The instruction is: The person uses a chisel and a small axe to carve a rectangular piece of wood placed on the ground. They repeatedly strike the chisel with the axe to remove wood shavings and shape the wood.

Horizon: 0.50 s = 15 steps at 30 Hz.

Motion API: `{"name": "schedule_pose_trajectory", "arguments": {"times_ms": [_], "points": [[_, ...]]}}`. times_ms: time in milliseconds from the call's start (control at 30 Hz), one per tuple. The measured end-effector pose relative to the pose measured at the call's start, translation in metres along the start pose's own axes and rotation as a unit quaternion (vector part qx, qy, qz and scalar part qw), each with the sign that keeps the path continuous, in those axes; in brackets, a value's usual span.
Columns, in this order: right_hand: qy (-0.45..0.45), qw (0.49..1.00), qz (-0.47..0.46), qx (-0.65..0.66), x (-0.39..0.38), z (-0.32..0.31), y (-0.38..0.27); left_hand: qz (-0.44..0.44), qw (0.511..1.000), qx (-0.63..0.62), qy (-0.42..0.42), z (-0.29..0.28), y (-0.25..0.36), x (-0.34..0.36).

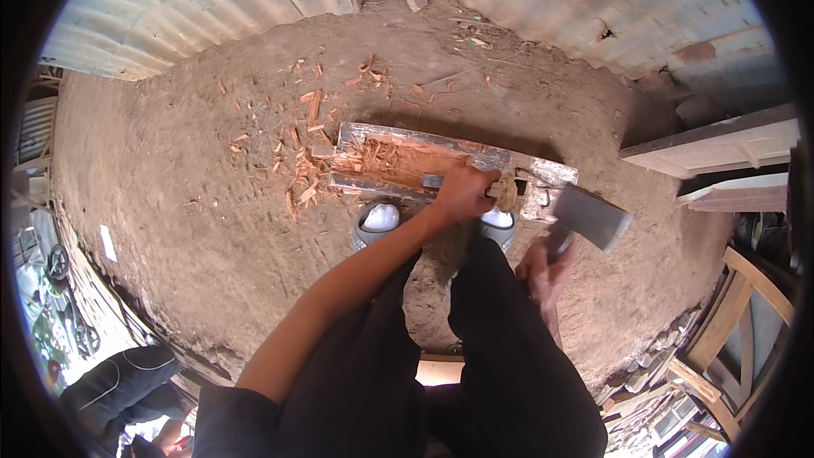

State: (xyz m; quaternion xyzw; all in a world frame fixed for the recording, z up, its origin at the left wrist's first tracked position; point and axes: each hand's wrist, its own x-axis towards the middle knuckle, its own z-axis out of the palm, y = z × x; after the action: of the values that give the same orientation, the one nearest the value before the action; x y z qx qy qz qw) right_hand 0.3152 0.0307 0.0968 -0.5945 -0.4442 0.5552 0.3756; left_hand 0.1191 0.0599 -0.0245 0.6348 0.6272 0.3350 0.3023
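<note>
A block of wood (394, 159) lies crosswise on the ground in front of my feet, its left part hollowed out to raw reddish wood. My left hand (466, 191) is closed around a chisel (432, 181), whose grey metal blade points left into the hollow. The chisel's frayed butt end (508, 192) sticks out to the right of my fist. Lower right, my right hand (543, 268) grips the handle of a hatchet (591, 217). The hatchet's broad grey head is slightly blurred and held apart from the chisel, over the block's right end.
Reddish wood chips (307, 178) are scattered left of the block. My shoes (370, 236) stand at its near edge. Corrugated metal sheets (212, 4) border the far side. Wooden panels (721, 146) and a wooden frame (736, 335) stand right. Another person's dark clothing (119, 386) shows lower left.
</note>
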Motion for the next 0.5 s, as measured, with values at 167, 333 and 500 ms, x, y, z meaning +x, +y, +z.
{"name": "schedule_pose_trajectory", "arguments": {"times_ms": [167, 333, 500], "points": [[-0.099, 0.979, 0.057, -0.169, 0.008, -0.012, -0.02, 0.015, 1.0, 0.017, -0.012, -0.005, -0.006, -0.003], [-0.048, 0.992, 0.033, -0.111, 0.003, -0.008, 0.009, 0.023, 1.0, 0.006, 0.015, -0.004, -0.001, 0.0], [-0.1, 0.983, 0.072, -0.137, 0.011, -0.016, -0.009, 0.014, 1.0, 0.01, 0.0, -0.007, -0.004, -0.005]]}}
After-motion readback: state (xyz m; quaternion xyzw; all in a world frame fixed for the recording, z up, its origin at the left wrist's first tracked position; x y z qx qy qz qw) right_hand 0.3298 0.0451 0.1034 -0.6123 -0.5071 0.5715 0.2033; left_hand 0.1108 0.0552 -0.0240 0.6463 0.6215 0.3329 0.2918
